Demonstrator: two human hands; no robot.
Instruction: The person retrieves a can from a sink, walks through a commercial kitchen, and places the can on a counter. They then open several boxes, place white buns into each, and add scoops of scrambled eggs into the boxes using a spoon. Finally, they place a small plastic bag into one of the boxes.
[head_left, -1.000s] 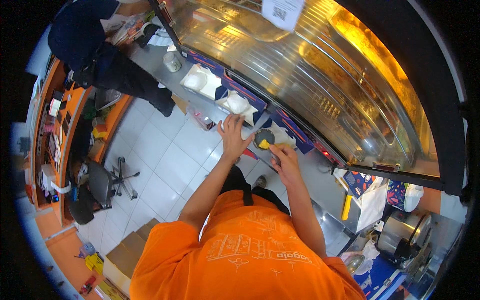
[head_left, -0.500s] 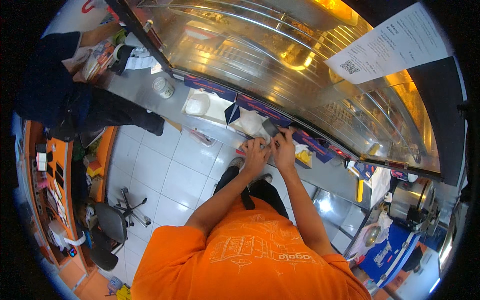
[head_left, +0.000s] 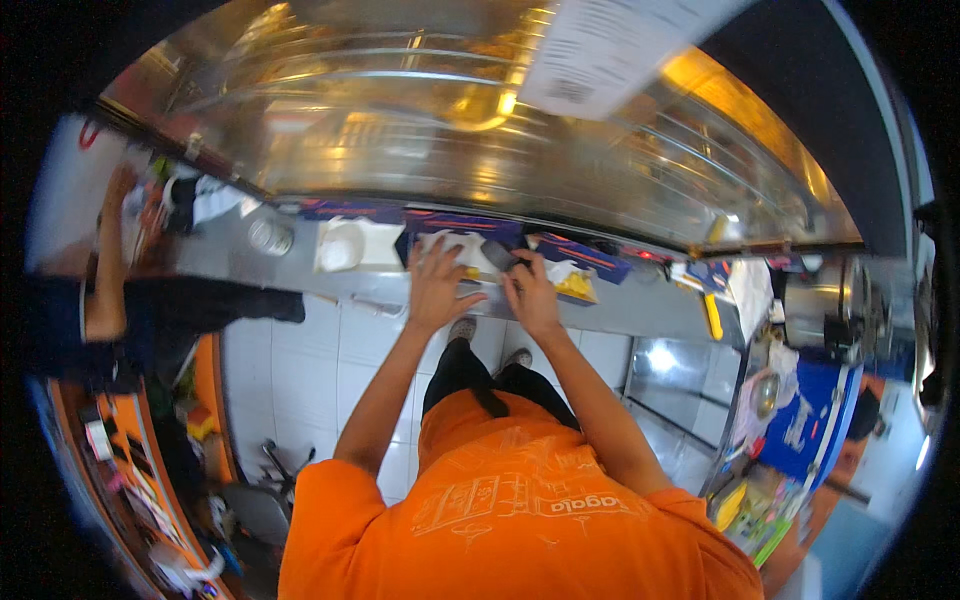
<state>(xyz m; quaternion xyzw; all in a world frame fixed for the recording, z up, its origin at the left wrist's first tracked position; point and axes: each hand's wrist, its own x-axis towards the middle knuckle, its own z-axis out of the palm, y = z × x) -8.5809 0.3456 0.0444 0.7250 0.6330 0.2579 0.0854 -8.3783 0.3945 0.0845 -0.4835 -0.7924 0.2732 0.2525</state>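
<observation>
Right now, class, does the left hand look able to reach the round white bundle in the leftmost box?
Likely yes: the left hand is spread over the next box, with only a dark blue flap between it and the round white bundle.

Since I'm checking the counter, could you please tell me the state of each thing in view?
Left box: open, white bundle inside.
Middle box: open, partly hidden.
Right box: open, yellow contents showing.
Left hand: open, spread over the middle box.
Right hand: closed on a grey item.
Display case: lit inside.
Pale can: standing upright.
</observation>
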